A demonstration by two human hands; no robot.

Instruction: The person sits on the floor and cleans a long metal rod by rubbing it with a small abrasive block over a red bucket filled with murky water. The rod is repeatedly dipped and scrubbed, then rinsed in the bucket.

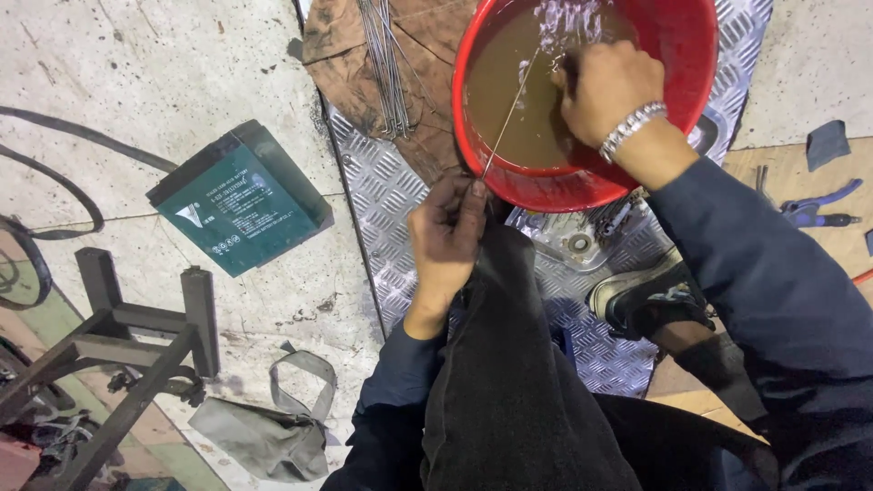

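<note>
A red basin (691, 55) of muddy brown water stands on a ribbed metal plate (382, 195). My right hand (605, 86), with a metal bracelet on the wrist, is closed inside the basin at the water's surface, gripping the far end of a thin metal spoke (509, 118). My left hand (447, 232) pinches the near end of the same spoke just outside the basin's rim, resting on my knee. The spoke slants across the water between both hands.
A bundle of thin spokes (386, 64) lies on brown cardboard left of the basin. A dark green battery box (241, 200) sits on the concrete floor. A metal stand (118, 364) and grey cloth (264, 427) lie lower left. Blue-handled pliers (818, 207) lie right.
</note>
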